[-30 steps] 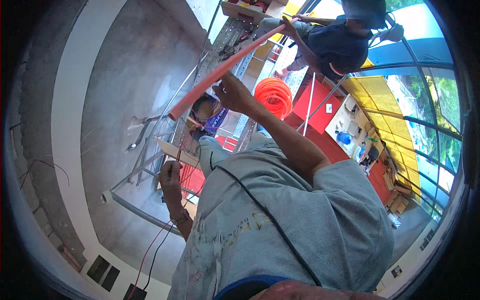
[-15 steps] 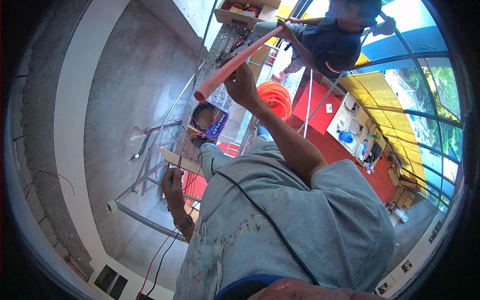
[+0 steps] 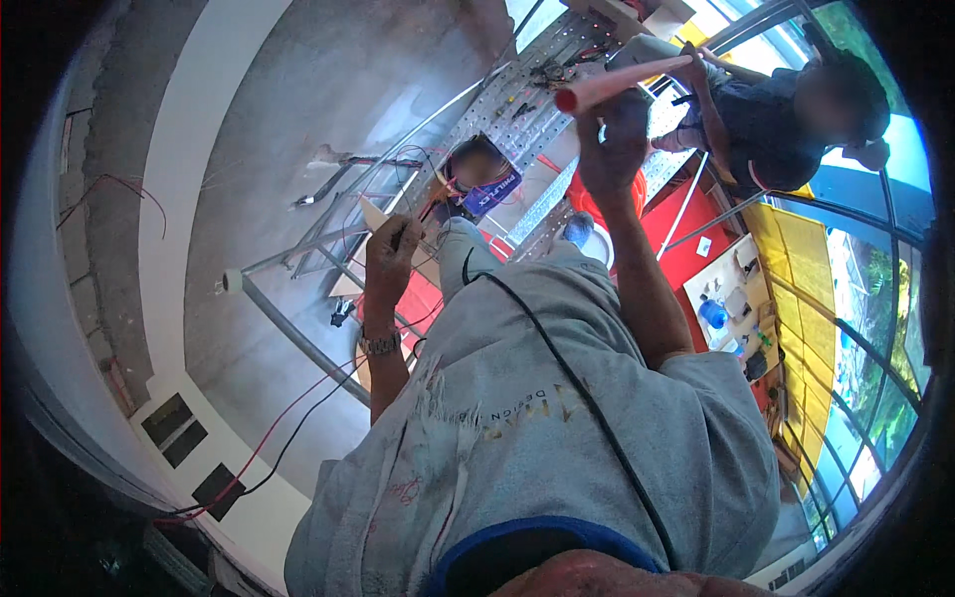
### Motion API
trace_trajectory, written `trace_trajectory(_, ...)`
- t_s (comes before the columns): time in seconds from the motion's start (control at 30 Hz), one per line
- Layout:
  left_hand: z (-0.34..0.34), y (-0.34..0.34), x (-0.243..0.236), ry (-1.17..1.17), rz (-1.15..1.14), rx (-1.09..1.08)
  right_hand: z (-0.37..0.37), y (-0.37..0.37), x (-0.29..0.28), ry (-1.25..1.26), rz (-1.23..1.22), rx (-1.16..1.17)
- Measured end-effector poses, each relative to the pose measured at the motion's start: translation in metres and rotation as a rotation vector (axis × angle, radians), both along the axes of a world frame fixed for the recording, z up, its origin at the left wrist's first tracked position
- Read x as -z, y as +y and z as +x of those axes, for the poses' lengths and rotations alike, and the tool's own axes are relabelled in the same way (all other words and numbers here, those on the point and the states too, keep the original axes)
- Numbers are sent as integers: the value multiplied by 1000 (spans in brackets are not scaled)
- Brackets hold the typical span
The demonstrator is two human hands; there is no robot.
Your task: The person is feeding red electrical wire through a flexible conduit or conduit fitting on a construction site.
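Observation:
A long pinkish-orange pipe (image 3: 622, 84) slants across the upper middle, its open end toward me. My right hand (image 3: 612, 149) is raised beneath that end, its fingers closed round the pipe. Farther along, a co-worker's hand (image 3: 688, 66) also grips it. My left hand (image 3: 395, 244) is held lower, at the left, with its fingers closed on thin wires, mostly hidden by the hand. Red and black wires (image 3: 298, 406) run from the lower left up past my left wrist. Beyond that hand a box with a coil of wire (image 3: 479, 171) sits on the perforated metal platform.
Grey scaffold tubes (image 3: 298, 333) border the platform at the left, beside a bare concrete wall (image 3: 269, 149). Orange coiled tubing (image 3: 587, 199) lies partly behind my right forearm. Below right, a table (image 3: 731, 289) holds a blue container. Small tools lie on the perforated platform (image 3: 512, 114).
My view has turned, so the scene sits farther right. The pipe's near end has swung right and away, my right hand with it. My left hand has risen.

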State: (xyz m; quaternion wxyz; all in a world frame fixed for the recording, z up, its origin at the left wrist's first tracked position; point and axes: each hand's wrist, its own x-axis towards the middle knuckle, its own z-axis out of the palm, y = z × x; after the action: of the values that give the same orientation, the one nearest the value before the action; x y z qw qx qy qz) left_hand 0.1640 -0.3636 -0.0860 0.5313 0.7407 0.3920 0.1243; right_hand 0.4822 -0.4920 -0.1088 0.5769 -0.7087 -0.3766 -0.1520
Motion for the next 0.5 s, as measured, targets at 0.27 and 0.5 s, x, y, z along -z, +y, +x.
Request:
trace_trajectory(0.27, -13, -5, 13, 38, 3, 15, 65, -32, -8, 1521, 794, -631)
trace_trajectory(0.5, -20, -20, 9, 73, -34, -26, 107, 2, 32, 1314, 690, -312)
